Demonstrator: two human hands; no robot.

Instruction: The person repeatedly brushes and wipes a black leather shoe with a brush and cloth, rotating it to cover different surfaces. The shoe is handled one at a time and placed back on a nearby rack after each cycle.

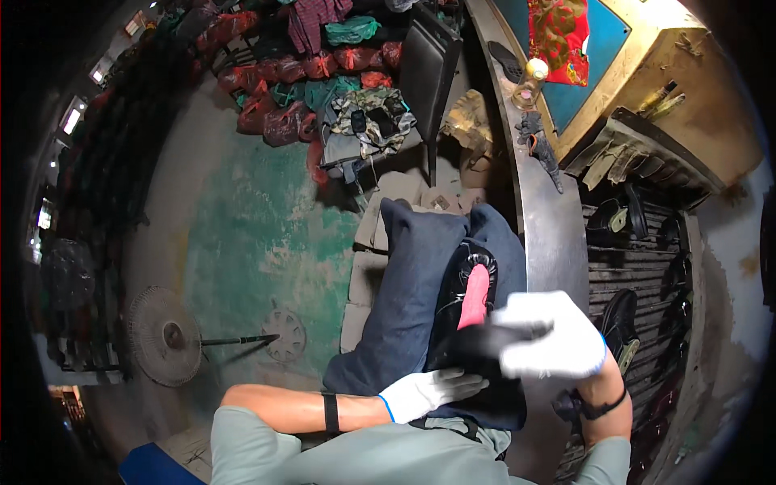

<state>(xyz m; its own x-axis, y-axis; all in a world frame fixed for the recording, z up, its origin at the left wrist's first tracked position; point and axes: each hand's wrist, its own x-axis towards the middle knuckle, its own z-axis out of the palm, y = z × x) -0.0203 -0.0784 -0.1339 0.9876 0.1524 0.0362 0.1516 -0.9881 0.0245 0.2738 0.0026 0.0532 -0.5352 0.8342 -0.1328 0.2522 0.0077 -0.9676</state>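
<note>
Across my lap lies a black shoe (449, 317), its toe end gathered and pointing away from me. A long pink strip (475, 296) runs along the middle of its upturned side. My left hand (432, 394), in a white glove with blue trim, rests with fingers stretched out over dark material at the shoe's near end. Above the lap's right side, my right hand (554, 335), also in a white glove, is closed on a black object (503, 346). Motion smears this object, so its kind cannot be told; it overlaps the shoe's near half.
A long metal bench (552, 230) runs beside my right leg, with a dark glove (540, 147) on it. Dark shoes (621, 317) stand on the slatted rack at right. A pedestal fan (167, 336) is at left; a chair (428, 65) with cloth stands ahead.
</note>
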